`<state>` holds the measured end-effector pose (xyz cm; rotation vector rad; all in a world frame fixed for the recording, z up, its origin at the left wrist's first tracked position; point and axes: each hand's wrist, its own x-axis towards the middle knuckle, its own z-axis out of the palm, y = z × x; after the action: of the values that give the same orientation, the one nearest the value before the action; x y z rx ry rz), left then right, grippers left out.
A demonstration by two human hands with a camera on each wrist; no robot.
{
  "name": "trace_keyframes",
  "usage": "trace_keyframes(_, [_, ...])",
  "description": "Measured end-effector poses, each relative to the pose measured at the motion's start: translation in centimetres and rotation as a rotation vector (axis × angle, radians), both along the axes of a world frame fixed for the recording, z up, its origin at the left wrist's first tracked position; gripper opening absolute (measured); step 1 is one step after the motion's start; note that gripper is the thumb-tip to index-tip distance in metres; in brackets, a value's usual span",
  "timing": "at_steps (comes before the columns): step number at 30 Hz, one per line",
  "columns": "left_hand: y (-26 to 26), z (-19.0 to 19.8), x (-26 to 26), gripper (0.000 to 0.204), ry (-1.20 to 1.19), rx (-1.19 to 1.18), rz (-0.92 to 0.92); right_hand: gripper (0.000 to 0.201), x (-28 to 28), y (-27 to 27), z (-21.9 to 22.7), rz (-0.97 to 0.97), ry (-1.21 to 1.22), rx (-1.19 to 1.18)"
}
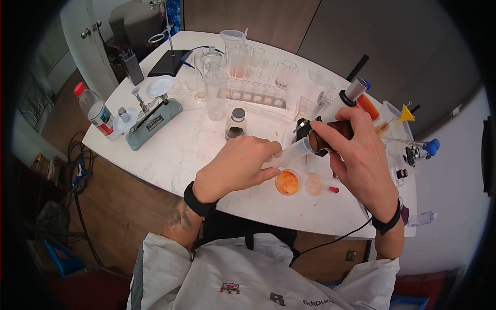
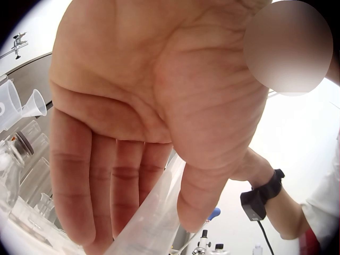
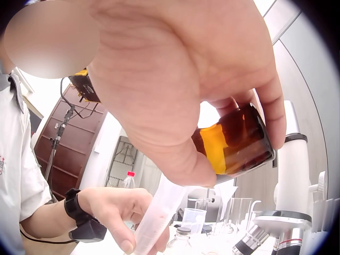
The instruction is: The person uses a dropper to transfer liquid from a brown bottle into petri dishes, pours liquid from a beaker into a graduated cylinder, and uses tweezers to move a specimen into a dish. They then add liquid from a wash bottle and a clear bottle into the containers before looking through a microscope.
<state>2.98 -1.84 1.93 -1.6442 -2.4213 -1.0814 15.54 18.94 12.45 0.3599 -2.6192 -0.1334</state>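
Note:
In the head view my left hand (image 1: 235, 164) holds a translucent graduated cylinder (image 1: 296, 154) at a slant, between thumb and fingers. My right hand (image 1: 363, 155) grips a brown glass bottle (image 1: 330, 136) tipped on its side, its mouth right at the cylinder's upper end. The bottle's amber wall (image 3: 236, 143) shows between thumb and fingers in the right wrist view. Graduation marks run along the cylinder (image 3: 158, 215) there. Below the hands lie a dish of orange material (image 1: 288, 182) and a paler round dish (image 1: 314, 184). A small black-capped jar (image 1: 236, 124) stands beyond the left hand.
A microscope (image 1: 338, 101) stands just behind the right hand. At the back are a test tube rack (image 1: 256, 98) and more glassware. A balance (image 1: 153, 124) and a red-capped bottle (image 1: 96, 111) stand on the left. A red dropper bulb (image 1: 334, 189) lies near the dishes.

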Motion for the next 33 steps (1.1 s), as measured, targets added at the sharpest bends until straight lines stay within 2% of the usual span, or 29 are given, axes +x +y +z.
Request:
trace_keyframes(5, [0.03, -0.14, -0.02, 0.027, 0.005, -0.017, 0.001, 0.051, -0.06, -0.13, 0.03, -0.006, 0.005, 0.028])
trace_keyframes(8, [-0.08, 0.69, 0.08, 0.03, -0.029, -0.124, -0.01, 0.05, -0.1, -0.18, -0.03, -0.006, 0.015, 0.044])
trace_keyframes(33, [0.01, 0.12, 0.21, 0.03, -0.007, -0.033, -0.019, 0.038, -0.18, -0.28, 0.65, 0.042, 0.039, 0.15])
